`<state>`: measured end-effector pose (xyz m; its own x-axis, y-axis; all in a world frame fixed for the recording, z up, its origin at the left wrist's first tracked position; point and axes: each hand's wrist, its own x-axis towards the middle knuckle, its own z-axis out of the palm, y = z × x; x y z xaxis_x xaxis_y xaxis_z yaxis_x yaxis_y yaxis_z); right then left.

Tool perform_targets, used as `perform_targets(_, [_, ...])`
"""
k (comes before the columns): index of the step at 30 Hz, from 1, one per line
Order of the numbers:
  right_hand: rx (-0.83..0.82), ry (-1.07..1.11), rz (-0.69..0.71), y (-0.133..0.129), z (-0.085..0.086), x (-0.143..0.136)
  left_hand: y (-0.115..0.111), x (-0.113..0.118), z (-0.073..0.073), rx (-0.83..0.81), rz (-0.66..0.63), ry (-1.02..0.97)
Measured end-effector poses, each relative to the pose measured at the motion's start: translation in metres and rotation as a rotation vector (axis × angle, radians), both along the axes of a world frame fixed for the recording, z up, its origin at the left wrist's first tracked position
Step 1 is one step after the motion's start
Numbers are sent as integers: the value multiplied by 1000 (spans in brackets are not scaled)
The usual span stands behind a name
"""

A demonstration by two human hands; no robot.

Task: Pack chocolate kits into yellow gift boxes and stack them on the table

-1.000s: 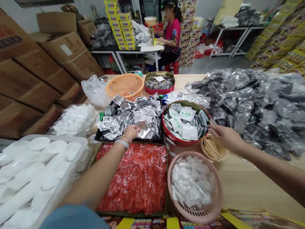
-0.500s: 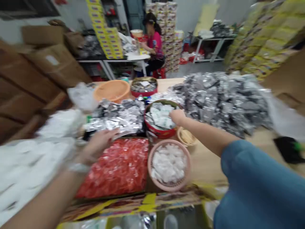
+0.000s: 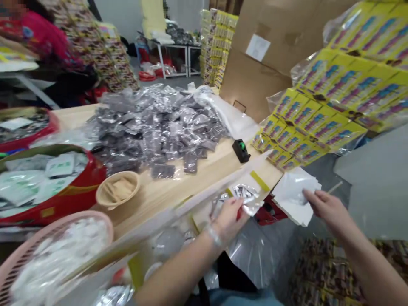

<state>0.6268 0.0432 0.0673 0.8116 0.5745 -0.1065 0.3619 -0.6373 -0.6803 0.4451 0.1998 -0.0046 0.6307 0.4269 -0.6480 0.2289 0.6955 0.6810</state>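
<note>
Left hand [image 3: 228, 216] and right hand [image 3: 327, 208] have moved rightward, beside desk [image 3: 215, 163] | left fingers appear closed on silver foil sachet [image 3: 247, 195] | right fingers at white sheets [image 3: 296, 182], grip cannot tell | sachet looks light, slippery; pinching its edge is safer

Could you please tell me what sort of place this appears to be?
Probably a small packing workshop: a table bears a heap of clear-wrapped grey packets and a red tub of sachets, with stacks of yellow boxes nearby.
</note>
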Motion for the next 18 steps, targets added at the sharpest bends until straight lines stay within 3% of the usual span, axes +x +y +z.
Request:
perform_targets(2, [-114, -43, 39, -36, -26, 21, 0, 75, -23, 23, -32, 60])
perform_targets(3, [-167, -64, 73, -48, -34, 30, 2, 101, -33, 31, -42, 94])
perform_targets(5, [-284, -105, 181, -59, -44, 48, 7, 127, -47, 45, -42, 152])
perform_targets(7, [-412, -141, 312, -48, -51, 64, 10, 123, -51, 78, -14, 183])
perform_targets(10, [-494, -125, 498, 10, -67, 77, 7, 82, -42, 152, 24, 197])
perform_targets(14, [-432, -30, 589, 94, -98, 69, -7, 2, -20, 267, -12, 291])
perform_targets(16, [-391, -20, 617, 109, -110, 59, -12, -46, -4, 295, 23, 347])
perform_targets(18, [-363, -46, 625, 104, -116, 53, -13, -99, 18, 308, 122, 398])
